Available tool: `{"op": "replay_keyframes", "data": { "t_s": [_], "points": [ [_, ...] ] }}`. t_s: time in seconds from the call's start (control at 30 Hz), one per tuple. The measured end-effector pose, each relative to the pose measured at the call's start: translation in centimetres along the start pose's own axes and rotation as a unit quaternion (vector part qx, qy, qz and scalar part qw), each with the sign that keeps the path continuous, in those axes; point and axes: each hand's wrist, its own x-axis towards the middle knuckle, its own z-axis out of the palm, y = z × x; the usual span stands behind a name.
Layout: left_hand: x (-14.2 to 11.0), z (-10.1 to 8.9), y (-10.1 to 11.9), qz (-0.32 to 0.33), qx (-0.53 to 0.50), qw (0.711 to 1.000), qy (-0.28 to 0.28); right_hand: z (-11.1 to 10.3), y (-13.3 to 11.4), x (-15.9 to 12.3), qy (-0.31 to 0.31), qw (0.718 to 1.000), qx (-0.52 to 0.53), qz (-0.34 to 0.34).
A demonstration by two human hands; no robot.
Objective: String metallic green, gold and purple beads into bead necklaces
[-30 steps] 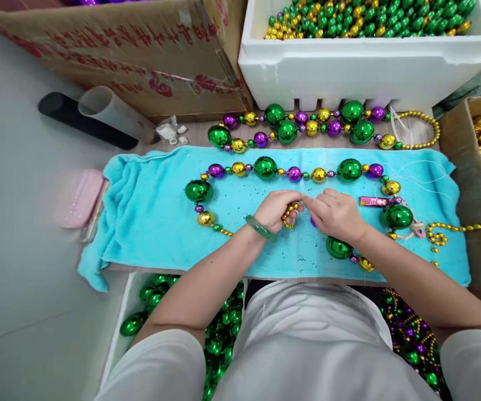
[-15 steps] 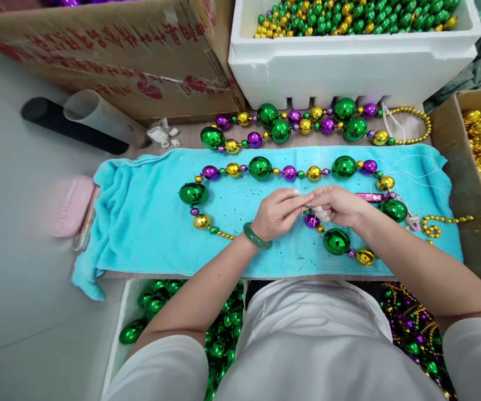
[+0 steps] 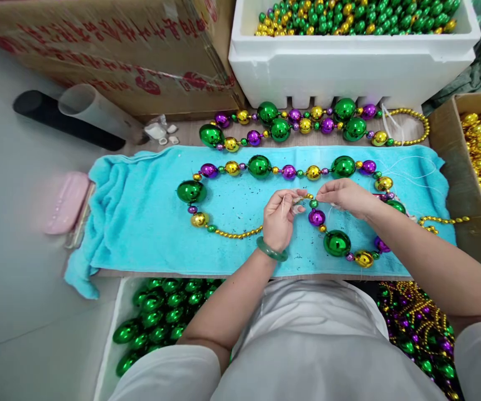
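Note:
A bead necklace [image 3: 259, 166] of green, purple and gold balls lies looped on the turquoise towel [image 3: 140, 245]. My left hand [image 3: 279, 218], with a green bangle at the wrist, is closed on the end of its small gold bead strand [image 3: 240, 234]; a few gold beads stick out past the fingertips. Close to its right, my right hand [image 3: 346, 196] pinches thin white string at the small green bead [image 3: 313, 204]. A purple ball [image 3: 317, 218] and a big green ball [image 3: 337, 243] trail below that bead. My right forearm covers part of the necklace's right side.
Behind the towel lies another bead necklace [image 3: 280, 130], before a white foam box [image 3: 349, 67] of beads. Cardboard boxes stand at back left [image 3: 111, 67] and right [image 3: 453, 145]. A pink case [image 3: 67, 203] is at left. Green balls [image 3: 152, 317] fill a bin below.
My hands have come slightly apart after meeting fingertip to fingertip. My left hand has turned more upright, and the gold beads and small green bead now show between them. The view shifted slightly.

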Motion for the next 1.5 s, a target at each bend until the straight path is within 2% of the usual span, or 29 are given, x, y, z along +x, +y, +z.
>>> {"op": "replay_keyframes", "data": {
  "t_s": [0.07, 0.13, 0.27, 0.37, 0.47, 0.63, 0.83, 0.9, 0.93, 1.0, 1.03, 1.1, 1.17, 1.3, 1.37, 1.5],
  "points": [
    [0.2, 0.7, 0.0, -0.087, -0.098, 0.991, 0.008, 0.2, 0.1, -0.1, 0.001, 0.998, -0.057, -0.026],
    [0.5, 1.0, -0.1, -0.131, -0.141, 0.981, 0.019, 0.4, 0.3, -0.1, 0.009, 0.989, -0.136, -0.059],
    [0.6, 1.3, -1.2, -0.157, -0.121, 0.98, 0.011, 0.1, 1.5, 0.4, 0.051, 0.935, -0.334, -0.103],
    [0.2, 1.2, -1.8, -0.157, -0.095, 0.983, 0.019, -0.2, 2.1, 0.8, 0.059, 0.901, -0.418, -0.101],
    [0.0, 1.0, -1.5, -0.155, -0.098, 0.983, 0.021, -0.2, 1.7, 0.4, 0.058, 0.889, -0.441, -0.108],
    [-0.5, 0.5, -0.8, -0.145, -0.135, 0.98, 0.0, -0.2, 0.6, -0.6, 0.013, 0.891, -0.42, -0.175],
    [-0.9, 0.3, -1.3, -0.137, -0.129, 0.982, 0.011, -1.4, 1.0, -0.1, -0.012, 0.881, -0.451, -0.139],
    [-1.0, 0.0, -1.2, -0.142, -0.12, 0.982, 0.014, -2.0, 0.9, 0.0, -0.021, 0.896, -0.424, -0.132],
    [-1.1, -0.1, -1.1, -0.146, -0.115, 0.983, 0.015, -2.3, 0.9, 0.0, -0.022, 0.918, -0.374, -0.129],
    [-1.2, -0.4, -0.8, -0.153, -0.108, 0.982, 0.019, -2.5, 0.8, 0.1, -0.027, 0.974, -0.193, -0.114],
    [-1.3, -0.4, -0.7, -0.155, -0.107, 0.982, 0.023, -2.5, 0.8, 0.2, -0.037, 0.991, -0.08, -0.097],
    [-1.5, -0.4, -0.5, -0.159, -0.108, 0.981, 0.026, -1.9, 1.0, 0.2, -0.075, 0.989, 0.113, -0.051],
    [-1.6, -0.2, -0.4, -0.157, -0.112, 0.981, 0.015, -0.9, 1.1, 0.2, -0.113, 0.969, 0.22, -0.025],
    [-1.8, 0.4, -0.3, -0.15, -0.123, 0.98, -0.032, 0.6, 1.0, -0.1, -0.143, 0.946, 0.289, -0.046],
    [-1.7, 0.6, -0.3, -0.15, -0.118, 0.981, -0.036, 0.7, 0.9, 0.0, -0.139, 0.951, 0.271, -0.053],
    [-1.6, 0.8, -0.8, -0.142, -0.082, 0.986, 0.011, 0.2, 1.4, 1.1, -0.081, 0.973, 0.213, -0.035]
  ]
}}
